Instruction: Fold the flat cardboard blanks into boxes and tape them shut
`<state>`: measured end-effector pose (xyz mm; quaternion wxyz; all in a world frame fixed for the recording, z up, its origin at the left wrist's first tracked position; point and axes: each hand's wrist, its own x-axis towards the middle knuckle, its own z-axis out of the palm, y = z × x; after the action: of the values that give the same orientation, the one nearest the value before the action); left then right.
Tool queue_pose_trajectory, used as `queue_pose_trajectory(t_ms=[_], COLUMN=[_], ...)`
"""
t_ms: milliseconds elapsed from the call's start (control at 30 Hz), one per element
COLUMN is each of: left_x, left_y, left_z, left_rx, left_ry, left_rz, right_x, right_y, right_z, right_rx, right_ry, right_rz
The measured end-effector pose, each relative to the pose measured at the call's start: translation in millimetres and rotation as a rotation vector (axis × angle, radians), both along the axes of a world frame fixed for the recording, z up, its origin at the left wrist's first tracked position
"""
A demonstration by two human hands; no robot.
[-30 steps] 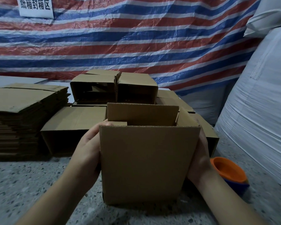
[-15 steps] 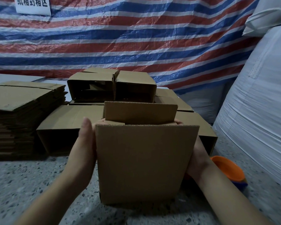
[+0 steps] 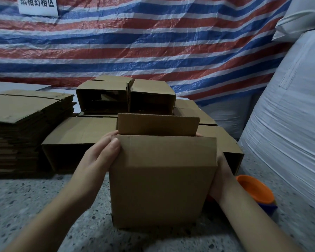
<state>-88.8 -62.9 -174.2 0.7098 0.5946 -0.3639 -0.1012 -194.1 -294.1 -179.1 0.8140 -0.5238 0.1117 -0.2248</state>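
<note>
A brown cardboard box [image 3: 160, 186] stands upright on the speckled floor in front of me, its near and far top flaps still raised. My left hand [image 3: 100, 155] grips the box's upper left corner, thumb on the near flap, fingers over the edge. My right hand [image 3: 220, 177] holds the right side, mostly hidden behind the box. An orange and blue tape roll [image 3: 256, 193] lies on the floor just right of the box. A tall stack of flat blanks [image 3: 25, 120] sits at the left.
Several folded boxes [image 3: 125, 97] lie on their sides behind the one I hold. A big white woven sack [image 3: 289, 115] fills the right side. A red, white and blue striped tarp [image 3: 153, 42] hangs behind, with a white sign [image 3: 37, 4].
The near flap has tipped inward. My left thumb has come round onto its front and my fingers have curled over the top edge. The side flaps have gone down inside.
</note>
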Motion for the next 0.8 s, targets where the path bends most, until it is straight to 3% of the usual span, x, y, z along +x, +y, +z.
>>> queue_pose_trajectory(t_ms=[300, 533, 800], left_x=[-3, -3, 0], left_y=[-1, -2, 1], left_z=[4, 5, 12], left_rx=[0.069, -0.006, -0.056], left_ry=[0.068, 0.161, 0.013], left_rz=[0.016, 0.031, 0.023], right_x=[-3, -12, -13], right_y=[-3, 1, -14], right_z=[-2, 3, 28], right_rx=[-0.042, -0.153, -0.344], right_ry=[-0.023, -0.053, -0.045], right_rz=[0.088, 0.13, 0.261])
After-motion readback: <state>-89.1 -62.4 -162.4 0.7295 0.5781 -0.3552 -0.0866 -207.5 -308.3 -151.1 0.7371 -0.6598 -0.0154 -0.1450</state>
